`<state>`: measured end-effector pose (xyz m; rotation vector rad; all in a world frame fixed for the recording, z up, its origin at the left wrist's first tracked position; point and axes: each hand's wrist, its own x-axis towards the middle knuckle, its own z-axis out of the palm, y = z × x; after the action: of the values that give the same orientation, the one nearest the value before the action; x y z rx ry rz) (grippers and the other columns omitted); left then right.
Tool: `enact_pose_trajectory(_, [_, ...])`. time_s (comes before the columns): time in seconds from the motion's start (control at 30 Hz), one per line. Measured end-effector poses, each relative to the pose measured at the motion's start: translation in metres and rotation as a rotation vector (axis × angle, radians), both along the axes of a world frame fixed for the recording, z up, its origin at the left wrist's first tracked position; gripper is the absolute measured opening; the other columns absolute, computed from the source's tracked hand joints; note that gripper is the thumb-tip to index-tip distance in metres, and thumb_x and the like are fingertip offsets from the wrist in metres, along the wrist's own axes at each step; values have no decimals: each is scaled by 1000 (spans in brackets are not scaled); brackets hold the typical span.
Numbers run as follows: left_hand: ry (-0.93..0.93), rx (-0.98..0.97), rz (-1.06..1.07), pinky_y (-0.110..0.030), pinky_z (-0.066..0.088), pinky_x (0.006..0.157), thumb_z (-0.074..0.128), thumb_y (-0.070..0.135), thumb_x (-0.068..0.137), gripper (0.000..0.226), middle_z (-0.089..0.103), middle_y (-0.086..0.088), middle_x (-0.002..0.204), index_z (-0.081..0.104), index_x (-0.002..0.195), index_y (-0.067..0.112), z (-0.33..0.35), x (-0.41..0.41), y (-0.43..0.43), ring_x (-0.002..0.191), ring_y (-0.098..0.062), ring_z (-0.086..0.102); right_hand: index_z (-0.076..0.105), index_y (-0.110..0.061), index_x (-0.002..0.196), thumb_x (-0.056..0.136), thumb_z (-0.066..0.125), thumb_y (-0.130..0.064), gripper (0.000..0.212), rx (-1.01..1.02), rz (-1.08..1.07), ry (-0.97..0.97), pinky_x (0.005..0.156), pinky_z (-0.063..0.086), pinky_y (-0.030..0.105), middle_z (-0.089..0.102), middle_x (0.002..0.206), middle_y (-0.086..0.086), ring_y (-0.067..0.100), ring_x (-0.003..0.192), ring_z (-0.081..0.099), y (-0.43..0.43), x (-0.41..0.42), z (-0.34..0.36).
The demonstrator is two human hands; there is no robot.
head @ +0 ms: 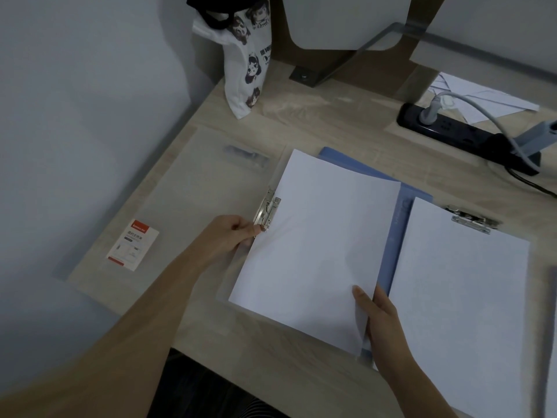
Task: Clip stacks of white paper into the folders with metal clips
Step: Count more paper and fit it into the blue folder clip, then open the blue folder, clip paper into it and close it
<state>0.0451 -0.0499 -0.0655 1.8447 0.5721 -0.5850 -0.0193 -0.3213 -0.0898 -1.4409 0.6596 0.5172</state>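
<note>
Our left hand (229,233) pinched the metal clip (267,210) at the paper stack's (316,245) nine o'clock edge; whether the clip had closed on the sheets we could not tell. Our right hand (381,321) gripped the stack's five o'clock corner. The stack's long axis ran from six towards twelve o'clock across the translucent folder (211,188) on the desk (331,128), so the left fingers lay nearer the clip.

The paper stacks (316,242) are plain white. The folder (394,224) beneath is light blue. The clips (266,211) are shiny silver metal. The surface (331,128) shows pale wood grain. The bag (247,64) is white with black cartoon faces. The card (132,248) is white with red bands. The power strip (458,134) is black.
</note>
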Motion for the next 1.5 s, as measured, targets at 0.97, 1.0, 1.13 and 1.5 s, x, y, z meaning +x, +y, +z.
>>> enact_pose_trajectory(0.97, [-513,-237,-327,-17,44,94,49,17,94,23,57,12,118,57,106,35,108,-32,-210,108,4,54,57,-25,124,78,38,-67,65,293,153,-155,74,57,32,68,116,2,19,104,66,-117,11,132])
enact_pose_trajectory(1.0, [-485,-242,-357,-15,43,93,48,16,95,23,56,12,117,58,106,34,102,-34,-222,106,6,53,58,-24,124,74,41,-70,70,351,122,-173,75,57,32,67,118,4,21,107,65,-130,6,138])
enact_pose_trajectory(1.13, [-350,-129,-508,-20,34,102,48,23,95,22,48,12,128,56,114,31,65,-41,-254,122,-2,45,61,-20,117,82,39,-56,55,312,19,-199,83,54,37,71,111,6,22,101,67,-179,-8,137])
enact_pose_trajectory(1.5, [-129,579,-208,-56,26,110,66,35,82,84,15,-18,153,18,147,14,-9,-25,-154,141,-36,16,21,-12,145,80,70,-20,82,-666,124,-49,95,38,40,38,136,21,38,118,45,-213,-8,28])
